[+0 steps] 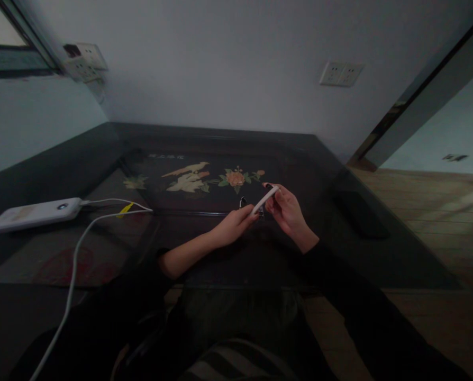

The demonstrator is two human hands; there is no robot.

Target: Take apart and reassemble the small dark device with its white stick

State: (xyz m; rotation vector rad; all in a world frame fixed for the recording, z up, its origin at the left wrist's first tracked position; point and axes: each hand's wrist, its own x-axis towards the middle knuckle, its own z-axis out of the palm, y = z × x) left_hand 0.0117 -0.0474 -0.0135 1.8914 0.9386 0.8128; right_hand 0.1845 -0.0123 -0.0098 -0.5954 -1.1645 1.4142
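Note:
A slim white stick (265, 199), shaped like a pen, slants up to the right between my hands over the dark table. My left hand (233, 225) is closed around its lower end. At the upper end, the fingers of my right hand (287, 210) are curled and pinched together, and a small dark piece (269, 186) shows at the fingertips. Whether that piece belongs to the stick I cannot tell. Just beyond my left thumb lies a small shiny metal thing (243, 202), its kind unclear. Another glint of metal (261, 211) shows between the hands, partly hidden.
The dark glossy table (220, 254) carries a bird-and-flower picture (235, 178). On its left lies a white power bank (42, 211) with a white cable (75, 254) and a yellow tag (125, 210). A dark flat object (359, 214) rests at right. Wall sockets (342, 74) are behind.

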